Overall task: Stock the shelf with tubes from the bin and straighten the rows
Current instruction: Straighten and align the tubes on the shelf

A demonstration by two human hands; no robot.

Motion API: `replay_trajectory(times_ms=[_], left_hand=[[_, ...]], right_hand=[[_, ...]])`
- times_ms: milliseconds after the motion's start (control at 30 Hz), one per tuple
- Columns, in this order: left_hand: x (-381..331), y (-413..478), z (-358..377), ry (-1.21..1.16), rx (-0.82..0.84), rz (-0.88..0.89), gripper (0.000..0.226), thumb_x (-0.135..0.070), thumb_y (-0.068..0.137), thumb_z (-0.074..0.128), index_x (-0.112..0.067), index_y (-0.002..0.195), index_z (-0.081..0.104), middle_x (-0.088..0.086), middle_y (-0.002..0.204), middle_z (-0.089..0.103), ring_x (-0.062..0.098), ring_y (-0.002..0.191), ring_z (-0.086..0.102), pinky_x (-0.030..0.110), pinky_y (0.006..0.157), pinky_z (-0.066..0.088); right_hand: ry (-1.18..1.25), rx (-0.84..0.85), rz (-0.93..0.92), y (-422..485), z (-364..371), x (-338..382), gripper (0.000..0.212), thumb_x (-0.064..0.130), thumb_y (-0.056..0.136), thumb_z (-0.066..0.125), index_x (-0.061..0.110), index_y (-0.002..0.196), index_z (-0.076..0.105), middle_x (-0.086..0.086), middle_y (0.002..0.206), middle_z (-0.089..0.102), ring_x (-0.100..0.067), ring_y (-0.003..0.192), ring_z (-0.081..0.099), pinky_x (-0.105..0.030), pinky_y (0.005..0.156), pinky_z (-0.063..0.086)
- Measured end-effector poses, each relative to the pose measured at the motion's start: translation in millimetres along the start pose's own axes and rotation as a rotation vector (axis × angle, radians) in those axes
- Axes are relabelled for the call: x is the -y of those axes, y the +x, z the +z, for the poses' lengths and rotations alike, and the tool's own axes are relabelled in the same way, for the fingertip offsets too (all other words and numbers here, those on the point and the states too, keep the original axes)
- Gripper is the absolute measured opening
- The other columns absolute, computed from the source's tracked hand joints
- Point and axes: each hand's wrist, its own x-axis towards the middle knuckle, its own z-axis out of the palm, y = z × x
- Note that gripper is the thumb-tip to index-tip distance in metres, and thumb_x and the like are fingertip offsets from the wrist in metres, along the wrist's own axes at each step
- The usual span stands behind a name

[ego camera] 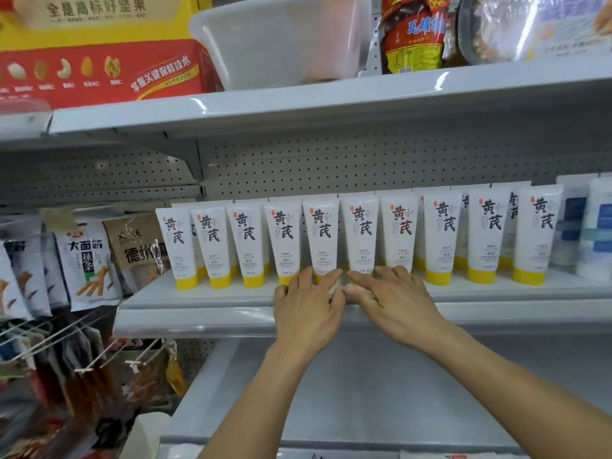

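Observation:
Several white tubes with yellow caps and black lettering stand cap-down in a row along the middle shelf; more tubes stand behind them. My left hand and my right hand lie side by side at the shelf's front, fingers stretched forward. Their fingertips touch the yellow caps of the tubes in the middle of the row. Neither hand holds a tube. A translucent white bin sits on the shelf above.
Snack bags hang and stand left of the tubes. White and blue bottles stand at the right end. A red and yellow carton sits on the top shelf. A bare lower shelf lies under my arms.

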Motion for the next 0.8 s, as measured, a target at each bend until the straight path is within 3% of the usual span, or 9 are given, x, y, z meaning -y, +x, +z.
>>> replay_trajectory(times_ms=[67,133,233,300,367,500,633,800], left_hand=[[0.8,-0.1,-1.6,-0.015,0.006,0.007,0.079,-0.059,0.074,-0.001,-0.045,0.143,0.035,-0.003,0.144,0.041,0.018,0.133,0.038,0.035,0.103,0.027],[1.3,-1.4,-2.6,-0.043,-0.03,0.01,0.067,-0.06,0.085,0.013,-0.039,0.142,0.04,-0.001,0.143,0.042,0.021,0.132,0.039,0.036,0.104,0.031],[-6.9,-7.0,-3.9,-0.068,-0.186,0.02,0.057,-0.055,0.087,0.03,-0.029,0.132,0.055,0.0,0.129,0.052,0.022,0.119,0.049,0.037,0.096,0.04],[-21.4,-7.2,-3.2,-0.115,-0.255,0.079,0.054,-0.053,0.086,0.032,-0.026,0.123,0.061,-0.002,0.118,0.056,0.019,0.11,0.054,0.035,0.089,0.043],[-39.6,-5.4,-0.2,-0.222,-0.211,0.148,0.051,-0.051,0.087,0.035,-0.025,0.121,0.062,-0.004,0.116,0.056,0.016,0.108,0.053,0.03,0.088,0.044],[-70.2,-5.4,14.9,-0.305,-0.082,0.227,0.041,-0.039,0.092,0.049,-0.025,0.129,0.059,-0.003,0.127,0.054,0.016,0.119,0.048,0.029,0.1,0.042],[-89.0,-4.3,26.9,-0.173,-0.097,0.173,0.063,-0.055,0.084,0.027,-0.028,0.13,0.059,0.005,0.132,0.056,0.028,0.121,0.05,0.034,0.101,0.04],[-102.2,1.9,31.4,-0.048,-0.052,0.107,0.073,-0.066,0.079,0.013,-0.039,0.133,0.052,-0.002,0.122,0.058,0.026,0.115,0.052,0.038,0.092,0.04]], right_hand=[[0.018,0.002,-0.016,-1.5,-1.4,-1.3,0.093,0.073,0.068,-0.011,0.045,0.144,0.034,-0.001,0.137,0.049,-0.024,0.127,0.038,-0.037,0.101,0.032],[0.062,-0.059,-0.043,-4.7,-4.2,-5.0,0.08,0.072,0.078,0.005,0.042,0.139,0.046,0.0,0.13,0.055,-0.023,0.121,0.043,-0.035,0.097,0.035],[0.135,-0.29,-0.048,-11.2,-10.3,-21.4,0.047,0.053,0.088,0.036,0.032,0.114,0.069,0.001,0.106,0.065,-0.023,0.101,0.057,-0.036,0.079,0.046],[0.138,-0.417,-0.034,-15.6,-14.3,-39.0,0.032,0.043,0.089,0.047,0.028,0.102,0.072,0.001,0.094,0.065,-0.024,0.091,0.062,-0.037,0.071,0.05],[0.145,-0.446,0.007,-20.7,-19.4,-58.1,0.021,0.035,0.092,0.056,0.026,0.103,0.072,0.0,0.092,0.063,-0.025,0.09,0.062,-0.038,0.07,0.05],[0.102,-0.392,0.085,-33.3,-25.6,-90.9,0.021,0.031,0.09,0.062,0.026,0.108,0.07,-0.003,0.096,0.061,-0.027,0.096,0.058,-0.039,0.075,0.05],[0.053,-0.307,0.087,-38.2,-22.1,-108.5,0.027,0.035,0.089,0.062,0.029,0.114,0.07,-0.007,0.098,0.061,-0.031,0.094,0.057,-0.042,0.081,0.048],[-0.001,-0.157,0.089,-38.7,-25.7,-113.2,0.039,0.051,0.094,0.045,0.043,0.131,0.054,0.0,0.128,0.057,-0.024,0.118,0.049,-0.039,0.096,0.039]])
